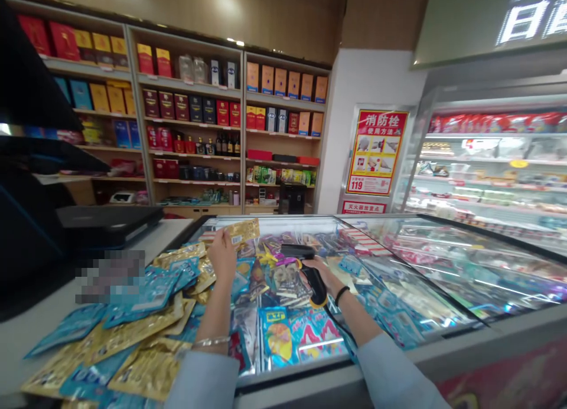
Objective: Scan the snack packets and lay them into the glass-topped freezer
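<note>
My left hand (222, 255) is closed on the end of a gold packet (244, 232), held up over the glass-topped freezer with a barcode showing on it. To its right, my right hand (319, 273) grips a black barcode scanner (313, 279) with yellow trim; its head points left toward the packet, with a gap between them. A cable runs down from the scanner's handle. Below and left of my left hand lies a heap of gold packets (148, 367) and blue packets (150, 288), partly on the counter and partly over the freezer's edge.
The freezer (305, 376) holds many colourful packs under its glass. A black device (110, 223) and a dark screen stand on the counter (22, 344) at left. Shelves (192, 81) of boxes and bottles line the back wall; a lit display fridge (491, 167) is at right.
</note>
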Demonstrator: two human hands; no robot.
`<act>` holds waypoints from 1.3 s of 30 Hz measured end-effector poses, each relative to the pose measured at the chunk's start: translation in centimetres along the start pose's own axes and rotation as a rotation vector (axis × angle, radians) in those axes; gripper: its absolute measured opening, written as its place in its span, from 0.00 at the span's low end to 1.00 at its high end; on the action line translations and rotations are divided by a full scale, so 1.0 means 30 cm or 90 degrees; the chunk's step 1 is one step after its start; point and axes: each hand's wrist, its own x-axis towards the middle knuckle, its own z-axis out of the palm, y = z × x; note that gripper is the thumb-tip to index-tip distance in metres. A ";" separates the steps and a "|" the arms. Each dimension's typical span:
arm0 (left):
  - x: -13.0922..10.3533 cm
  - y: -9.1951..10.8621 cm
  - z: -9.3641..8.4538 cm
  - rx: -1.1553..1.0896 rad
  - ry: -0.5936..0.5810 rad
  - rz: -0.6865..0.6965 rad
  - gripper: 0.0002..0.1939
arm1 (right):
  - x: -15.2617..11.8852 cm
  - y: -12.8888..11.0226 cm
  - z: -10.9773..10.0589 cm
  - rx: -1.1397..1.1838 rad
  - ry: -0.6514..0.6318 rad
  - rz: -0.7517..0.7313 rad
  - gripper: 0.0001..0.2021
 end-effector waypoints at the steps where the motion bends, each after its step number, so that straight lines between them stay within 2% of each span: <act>1: 0.000 -0.003 0.004 -0.003 -0.004 -0.004 0.16 | -0.001 0.000 0.000 0.003 -0.001 -0.001 0.16; 6: -0.010 -0.011 0.013 -0.026 -0.026 -0.015 0.16 | -0.003 0.006 -0.002 -0.012 0.010 -0.007 0.14; 11: -0.025 -0.005 0.015 -0.033 -0.044 -0.020 0.16 | -0.003 0.015 0.000 -0.041 -0.013 -0.002 0.15; 19: -0.031 -0.010 0.021 -0.036 -0.053 -0.020 0.16 | -0.013 0.005 -0.001 -0.037 0.019 0.010 0.18; 24: -0.035 -0.003 0.021 0.021 -0.091 -0.018 0.16 | -0.010 0.003 0.008 -0.039 0.016 0.005 0.17; 29: -0.035 0.006 0.004 0.101 -0.145 -0.034 0.16 | -0.001 0.018 -0.016 -0.019 0.050 0.028 0.18; 31: -0.024 0.000 -0.009 0.098 -0.119 -0.066 0.15 | 0.000 0.019 -0.026 -0.001 0.059 0.033 0.19; 34: 0.004 -0.018 -0.030 0.055 -0.035 -0.138 0.15 | 0.001 0.014 -0.029 0.036 0.061 0.027 0.18; 39: 0.050 -0.057 -0.064 -0.068 0.087 -0.237 0.16 | 0.017 0.005 0.012 0.088 0.064 -0.018 0.14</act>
